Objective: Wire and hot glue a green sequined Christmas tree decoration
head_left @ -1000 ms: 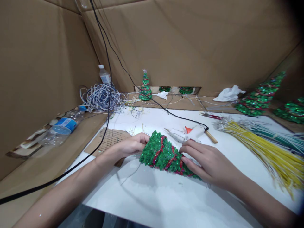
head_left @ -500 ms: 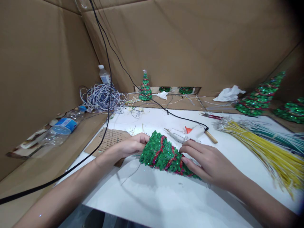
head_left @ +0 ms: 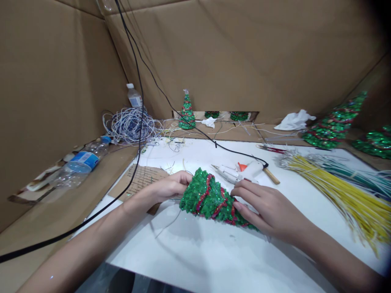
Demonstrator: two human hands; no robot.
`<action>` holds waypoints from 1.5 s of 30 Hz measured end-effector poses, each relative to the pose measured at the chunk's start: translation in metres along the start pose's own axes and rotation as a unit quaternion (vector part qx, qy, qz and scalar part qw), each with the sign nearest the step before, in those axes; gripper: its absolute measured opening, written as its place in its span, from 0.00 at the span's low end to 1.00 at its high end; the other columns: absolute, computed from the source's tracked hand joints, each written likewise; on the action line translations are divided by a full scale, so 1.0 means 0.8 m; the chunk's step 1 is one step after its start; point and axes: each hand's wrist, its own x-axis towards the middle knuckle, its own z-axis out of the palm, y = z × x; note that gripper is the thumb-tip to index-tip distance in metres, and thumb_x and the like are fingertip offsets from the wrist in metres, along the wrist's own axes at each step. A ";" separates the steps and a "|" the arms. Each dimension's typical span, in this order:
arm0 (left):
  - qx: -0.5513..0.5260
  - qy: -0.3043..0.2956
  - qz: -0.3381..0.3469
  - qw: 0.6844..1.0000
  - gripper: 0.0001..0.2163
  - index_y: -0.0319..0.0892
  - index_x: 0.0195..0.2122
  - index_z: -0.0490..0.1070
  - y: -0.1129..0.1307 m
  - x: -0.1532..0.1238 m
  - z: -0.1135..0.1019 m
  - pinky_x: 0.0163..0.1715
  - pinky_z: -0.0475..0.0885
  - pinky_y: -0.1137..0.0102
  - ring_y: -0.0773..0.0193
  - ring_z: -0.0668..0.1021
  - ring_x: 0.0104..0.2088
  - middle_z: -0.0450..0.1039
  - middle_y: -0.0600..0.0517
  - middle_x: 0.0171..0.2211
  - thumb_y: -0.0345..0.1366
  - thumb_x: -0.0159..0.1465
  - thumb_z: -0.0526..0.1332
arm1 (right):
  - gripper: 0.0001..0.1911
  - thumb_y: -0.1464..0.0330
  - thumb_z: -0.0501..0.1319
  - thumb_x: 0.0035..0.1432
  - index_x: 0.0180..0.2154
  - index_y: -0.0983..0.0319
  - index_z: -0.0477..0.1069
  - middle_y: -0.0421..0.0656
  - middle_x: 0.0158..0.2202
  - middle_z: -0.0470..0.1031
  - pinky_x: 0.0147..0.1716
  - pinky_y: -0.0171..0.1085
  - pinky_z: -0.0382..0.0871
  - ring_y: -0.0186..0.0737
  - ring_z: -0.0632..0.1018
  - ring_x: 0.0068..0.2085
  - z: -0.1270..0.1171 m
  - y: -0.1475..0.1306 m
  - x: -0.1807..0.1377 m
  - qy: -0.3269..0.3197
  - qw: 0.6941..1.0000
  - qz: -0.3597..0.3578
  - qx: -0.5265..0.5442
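A glittery green Christmas tree ornament (head_left: 207,197) with red garlands lies tilted on its side over the white board, its wide base toward the left. My left hand (head_left: 174,186) is closed at the base end, its fingertips partly hidden behind the tree; a thin wire hangs below it. Along the narrower end, my right hand (head_left: 262,205) grips the tree with thumb and bent fingers. Just beyond the tree lie a white hot glue gun (head_left: 255,170) with an orange tip and a grey-white pen-shaped tool (head_left: 229,174).
Bundled yellow wires (head_left: 330,191) and green wires (head_left: 360,177) lie at right. A cardboard piece with rows of short wires (head_left: 143,179) sits at left. Behind are a wire tangle (head_left: 128,126), a small standing tree (head_left: 187,112) and a larger tree (head_left: 336,122). A black cable (head_left: 139,101) crosses the left side.
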 end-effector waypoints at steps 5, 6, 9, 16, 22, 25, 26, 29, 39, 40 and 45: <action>-0.004 0.002 0.002 1.000 0.04 0.38 0.24 0.77 0.000 0.000 -0.001 0.22 0.67 0.79 0.72 0.73 0.21 0.76 0.54 0.21 0.26 0.47 0.65 | 0.11 0.65 0.48 0.67 0.40 0.61 0.67 0.45 0.36 0.71 0.31 0.39 0.66 0.40 0.74 0.34 0.000 0.000 -0.001 0.000 1.000 -0.003 0.000; -0.004 0.002 0.002 1.000 0.03 0.38 0.24 0.77 0.000 0.000 -0.001 0.22 0.67 0.78 0.72 0.73 0.21 0.76 0.54 0.20 0.27 0.47 0.65 | 0.11 0.65 0.48 0.66 0.40 0.61 0.67 0.45 0.36 0.71 0.31 0.39 0.66 0.40 0.74 0.34 -0.001 0.000 -0.001 0.002 1.000 -0.004 -0.001; -0.002 0.003 0.003 1.000 0.02 0.38 0.24 0.77 0.000 0.000 0.000 0.22 0.67 0.78 0.72 0.73 0.21 0.76 0.53 0.21 0.27 0.47 0.65 | 0.12 0.65 0.48 0.66 0.40 0.62 0.67 0.45 0.35 0.71 0.30 0.38 0.66 0.39 0.74 0.33 -0.002 -0.001 0.000 0.006 1.000 -0.006 -0.005; -0.003 0.007 -0.002 1.000 0.02 0.38 0.23 0.77 0.001 0.000 0.001 0.22 0.67 0.78 0.72 0.73 0.21 0.76 0.53 0.20 0.28 0.47 0.66 | 0.12 0.65 0.47 0.67 0.40 0.61 0.68 0.45 0.35 0.72 0.31 0.37 0.66 0.39 0.74 0.34 -0.003 -0.002 0.001 0.008 1.000 -0.005 -0.012; -0.005 0.012 -0.006 1.000 0.02 0.38 0.23 0.77 0.001 0.000 0.001 0.22 0.67 0.78 0.72 0.73 0.20 0.76 0.53 0.20 0.28 0.46 0.66 | 0.12 0.65 0.47 0.67 0.40 0.62 0.67 0.45 0.36 0.71 0.31 0.39 0.66 0.40 0.74 0.34 -0.002 -0.002 -0.001 -0.004 1.000 0.000 -0.002; -0.006 0.006 -0.002 1.000 0.02 0.37 0.22 0.77 0.002 0.000 0.002 0.20 0.66 0.79 0.72 0.72 0.20 0.75 0.53 0.19 0.27 0.46 0.65 | 0.12 0.65 0.47 0.67 0.41 0.61 0.67 0.45 0.36 0.71 0.31 0.39 0.67 0.40 0.74 0.34 -0.001 -0.001 0.000 -0.002 1.000 -0.002 0.000; -0.005 0.004 0.000 1.000 0.02 0.37 0.23 0.77 0.002 0.000 0.002 0.21 0.66 0.79 0.73 0.72 0.20 0.75 0.53 0.19 0.27 0.47 0.65 | 0.12 0.65 0.47 0.67 0.41 0.61 0.67 0.45 0.36 0.71 0.31 0.38 0.67 0.40 0.74 0.34 -0.001 -0.001 0.001 0.000 1.000 -0.003 -0.002; -0.002 0.000 0.004 1.000 0.02 0.37 0.23 0.77 0.001 0.000 0.002 0.21 0.67 0.79 0.72 0.73 0.20 0.75 0.53 0.19 0.27 0.47 0.65 | 0.12 0.65 0.47 0.67 0.40 0.61 0.67 0.45 0.36 0.72 0.31 0.38 0.67 0.39 0.74 0.34 -0.001 -0.001 0.002 0.005 1.000 -0.004 -0.008; 0.001 0.008 -0.004 1.000 0.02 0.38 0.22 0.77 0.004 0.000 0.003 0.20 0.67 0.79 0.72 0.73 0.20 0.75 0.54 0.19 0.28 0.46 0.65 | 0.13 0.65 0.47 0.66 0.40 0.61 0.68 0.45 0.35 0.73 0.30 0.36 0.67 0.38 0.75 0.33 -0.004 -0.003 0.001 0.018 1.000 -0.010 -0.016; 0.001 0.010 -0.005 1.000 0.02 0.38 0.22 0.77 0.004 0.000 0.003 0.20 0.66 0.79 0.72 0.73 0.20 0.75 0.54 0.19 0.28 0.46 0.65 | 0.13 0.65 0.47 0.66 0.40 0.61 0.68 0.45 0.35 0.73 0.30 0.37 0.67 0.39 0.75 0.33 -0.004 -0.003 0.001 0.018 1.000 -0.010 -0.015; -0.003 0.015 -0.005 1.000 0.02 0.37 0.23 0.77 0.002 0.000 0.002 0.21 0.67 0.79 0.72 0.73 0.20 0.76 0.54 0.19 0.28 0.46 0.66 | 0.13 0.66 0.47 0.66 0.40 0.62 0.68 0.46 0.35 0.73 0.31 0.37 0.67 0.39 0.75 0.34 -0.004 -0.003 0.002 0.016 1.000 -0.012 -0.013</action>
